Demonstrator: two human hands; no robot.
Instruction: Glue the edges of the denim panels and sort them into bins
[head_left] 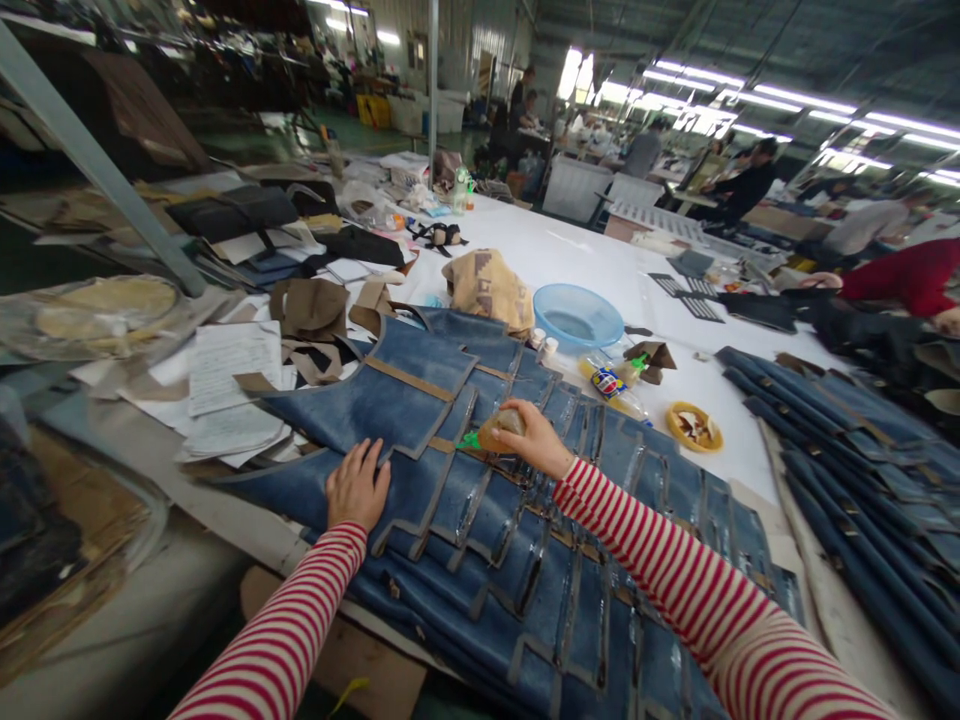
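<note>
- A brown container (498,436) with a green tip (469,440) is sitting inside the right hand (534,440), the tip poking out past the fingers and pointing toward the person's left; whether it is touching the surface below, I cannot tell from here.
- That right hand is closing its thumb and fingers around the container, so its grip is narrow and full.
- Just under it, blue panels (420,365) with grey edges are overlapping in a staggered row, and glossy streaks are shining along many of their borders.
- The left hand (357,487) is resting palm down on the panels, holding nothing, fingers a little spread; the container is lying beyond it, on its right, clearly apart.
- Farther across, a clear bottle (609,380) with a blue and yellow label is lying on its side, near a yellow dish (694,428) that is holding brown scraps.
- Behind these, a pale blue basin (577,316) is standing beside a patterned cloth (489,287).
- Printed papers (234,365) are spreading out at the left, and over at the right a person in a red sleeve (904,280) is leaning in.
</note>
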